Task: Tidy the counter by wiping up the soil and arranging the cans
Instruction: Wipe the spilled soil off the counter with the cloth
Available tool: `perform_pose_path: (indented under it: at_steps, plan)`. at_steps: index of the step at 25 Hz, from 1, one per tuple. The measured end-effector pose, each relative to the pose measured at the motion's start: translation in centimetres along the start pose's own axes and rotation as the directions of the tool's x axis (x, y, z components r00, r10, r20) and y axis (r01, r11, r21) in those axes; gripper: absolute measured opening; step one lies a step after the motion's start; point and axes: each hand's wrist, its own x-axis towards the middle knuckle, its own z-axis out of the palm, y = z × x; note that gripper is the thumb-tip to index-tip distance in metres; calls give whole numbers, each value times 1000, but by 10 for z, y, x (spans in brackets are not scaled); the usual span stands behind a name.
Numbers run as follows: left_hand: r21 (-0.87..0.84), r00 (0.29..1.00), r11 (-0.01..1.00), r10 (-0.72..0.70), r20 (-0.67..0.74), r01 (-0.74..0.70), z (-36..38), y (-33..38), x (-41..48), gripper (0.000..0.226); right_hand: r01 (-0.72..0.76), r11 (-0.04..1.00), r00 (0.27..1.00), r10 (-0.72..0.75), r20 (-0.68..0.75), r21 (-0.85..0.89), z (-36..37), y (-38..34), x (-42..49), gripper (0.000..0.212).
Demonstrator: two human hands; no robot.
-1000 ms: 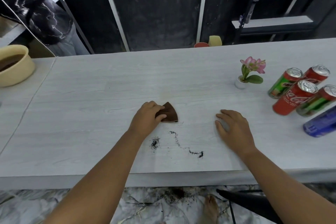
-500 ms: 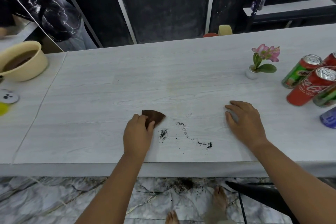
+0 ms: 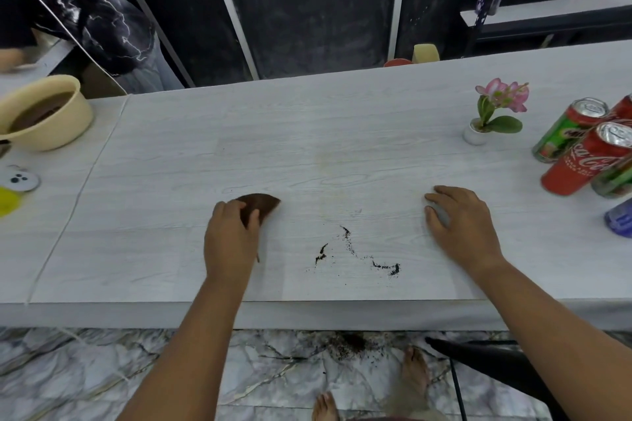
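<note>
Left hand point(image 3: 232, 243) shifted leftward with brown cloth point(image 3: 261, 203), fingers curled gripping it, left of soil trail point(image 3: 352, 253). Beige bowl point(image 3: 65, 133) holds brown contents. Right hand point(image 3: 461, 225) flat, fingers spread on counter point(image 3: 307, 147); cans point(image 3: 581, 161) clustered far right

Dark soil trails point(image 3: 348, 236) lie on the counter point(image 3: 307, 133) near its front edge, brown cloth point(image 3: 261, 203) to their left, cans point(image 3: 581, 164) far right.

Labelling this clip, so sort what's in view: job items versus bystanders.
Job: brown cloth held by left hand; soil trail; cans; counter.
Bystanders: cream bowl; potted flower.
</note>
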Motion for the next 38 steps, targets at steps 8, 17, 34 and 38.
perform_pose_path:
  at_steps: [8, 17, 34, 38]
  plan:
    - [-16, 983, 990, 140, 117, -139, 38, 50, -69, 16, -22, 1000, 1000, 22, 13, -8, 0, -3, 0, 27]
    - [-159, 975, 963, 223, 10, -219, 27, 87, 18, 23, -20, 1000, 1000, 20, 19, -6, -2, -3, 0, 27]
    - [-362, 598, 725, 688, 412, -586, 53, 99, -15, 24, -33, 999, 999, 33, 31, -8, -1, -2, 1, 27]
    - [-315, 774, 799, 588, 235, -512, 46, 115, 43, 19, -46, 999, 998, 46, 38, -6, -1, -1, 1, 27]
